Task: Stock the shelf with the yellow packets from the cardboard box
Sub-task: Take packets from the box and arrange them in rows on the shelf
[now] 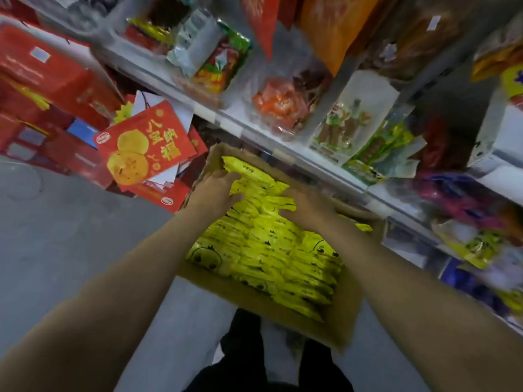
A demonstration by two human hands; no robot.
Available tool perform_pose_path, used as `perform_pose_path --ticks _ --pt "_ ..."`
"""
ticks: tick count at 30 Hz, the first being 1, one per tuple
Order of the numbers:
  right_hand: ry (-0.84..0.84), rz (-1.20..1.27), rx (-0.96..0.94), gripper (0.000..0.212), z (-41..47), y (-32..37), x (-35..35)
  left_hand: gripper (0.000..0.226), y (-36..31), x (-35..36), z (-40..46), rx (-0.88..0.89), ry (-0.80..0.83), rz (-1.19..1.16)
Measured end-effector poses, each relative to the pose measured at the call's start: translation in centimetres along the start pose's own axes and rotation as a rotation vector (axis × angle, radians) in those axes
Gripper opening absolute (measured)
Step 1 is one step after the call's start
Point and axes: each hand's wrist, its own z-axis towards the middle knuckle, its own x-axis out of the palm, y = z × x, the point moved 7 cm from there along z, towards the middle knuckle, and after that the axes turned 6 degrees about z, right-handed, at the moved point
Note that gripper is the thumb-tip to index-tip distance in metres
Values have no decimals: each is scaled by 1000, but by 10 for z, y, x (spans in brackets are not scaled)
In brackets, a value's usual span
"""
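Note:
An open cardboard box stands on the floor below me, packed with several yellow packets printed with black cartoon faces. Both my hands reach into its far end. My left hand curls its fingers round the top edges of a bunch of yellow packets at the box's far left. My right hand grips the same bunch from the right side. The shelf runs diagonally just beyond the box, full of snack bags.
Red gift boxes lean in a pile left of the cardboard box. Grey floor lies to the left. More yellow and purple bags fill the lower shelves at the right. My dark trouser legs stand under the box's near edge.

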Motion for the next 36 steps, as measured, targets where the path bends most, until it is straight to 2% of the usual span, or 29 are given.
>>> perform_pose_path --ticks 6,12,15,18,22,24,26,29,31,33,36 --pt "18 31 125 65 20 -40 40 63 2 30 43 111 -33 14" --pt "-54 -20 137 69 28 -53 57 78 9 61 53 47 -24 -37" --pt "-102 -70 154 58 33 -55 58 78 19 72 48 -24 -21 -33" --pt "-168 -117 180 37 36 -54 55 73 26 80 47 -51 -15 7" --pt "-196 -86 141 21 32 -51 52 46 29 83 53 -51 -47 57" --pt "-217 -34 85 17 23 -48 50 41 28 88 58 -41 -48 90" --pt "-276 18 50 14 13 -48 46 58 30 99 62 -2 9 114" --pt "-355 112 24 14 1 -50 40 98 40 121 67 61 150 115" --pt "-370 115 -17 15 -3 -52 39 111 49 131 69 72 191 134" --pt "-401 110 -47 15 -8 -54 37 111 50 131 73 55 181 175" --pt "-440 142 -53 16 -16 -53 34 97 42 119 76 -3 137 263"
